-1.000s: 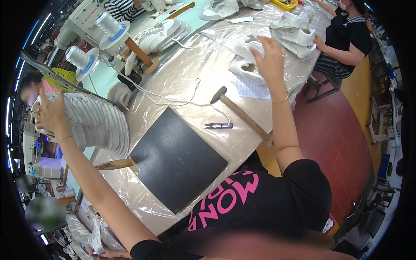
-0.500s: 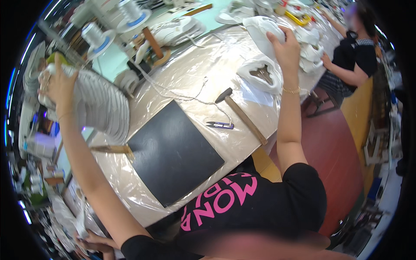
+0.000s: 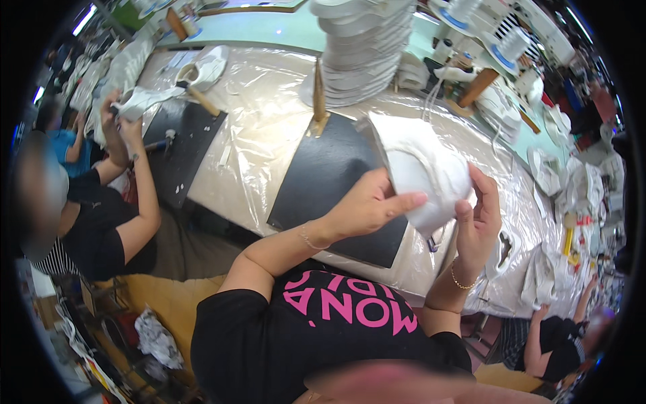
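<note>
In front of me, above a black cutting mat (image 3: 316, 175), a white shoe upper (image 3: 434, 158) is held between my two hands. My left hand (image 3: 367, 205) is closed on its near left edge, thumb lying along the smooth pale side. At the other end my right hand (image 3: 481, 212) grips the right edge with curled fingers and thumb. Part of the upper's far side is hidden. Small thread snips (image 3: 433, 244) show partly below it. Beyond the mat rises a tall stack of white shoe pieces (image 3: 363, 64), next to an upright wooden-handled tool (image 3: 319, 97).
A co-worker (image 3: 94, 222) at the left handles a white upper beside another black mat (image 3: 176, 151). Thread spools (image 3: 513, 46) stand at the back right. More uppers (image 3: 542, 273) lie along the right, near a second person (image 3: 558, 343). Plastic film (image 3: 245, 108) covers the table.
My left hand has left the stack and come to the shoe upper in my right hand. Both hands are now together before me. The view has turned left.
</note>
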`<state>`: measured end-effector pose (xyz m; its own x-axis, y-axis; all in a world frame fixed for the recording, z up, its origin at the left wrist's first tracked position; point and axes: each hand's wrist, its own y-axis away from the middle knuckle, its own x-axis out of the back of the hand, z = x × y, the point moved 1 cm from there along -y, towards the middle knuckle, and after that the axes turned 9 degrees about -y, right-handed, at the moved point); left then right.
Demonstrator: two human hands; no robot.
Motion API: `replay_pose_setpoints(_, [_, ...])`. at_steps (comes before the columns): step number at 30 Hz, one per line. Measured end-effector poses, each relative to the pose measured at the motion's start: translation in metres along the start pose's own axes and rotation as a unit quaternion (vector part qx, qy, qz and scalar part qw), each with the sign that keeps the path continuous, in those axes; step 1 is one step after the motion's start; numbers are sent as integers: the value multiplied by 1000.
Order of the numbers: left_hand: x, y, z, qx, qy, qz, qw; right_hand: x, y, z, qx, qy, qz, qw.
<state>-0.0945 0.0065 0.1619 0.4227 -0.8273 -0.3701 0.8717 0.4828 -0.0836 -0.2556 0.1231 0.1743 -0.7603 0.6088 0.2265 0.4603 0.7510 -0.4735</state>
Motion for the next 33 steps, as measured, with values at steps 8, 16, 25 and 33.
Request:
replay_pose_setpoints(8, [120,88,9,-136,82,128,979,74,30,41,-78,307,22,948])
replay_pose_setpoints(16, [320,154,-64,27,205,436,876,193,150,123,-297,515,128,794])
replay_pose_setpoints(25, [315,151,-53,-33,111,636,763,203,175,144,-295,507,232,776])
replay_pose_setpoints(33, [208,108,-12,-207,-488,594,604,165,109,103,-183,486,263,813])
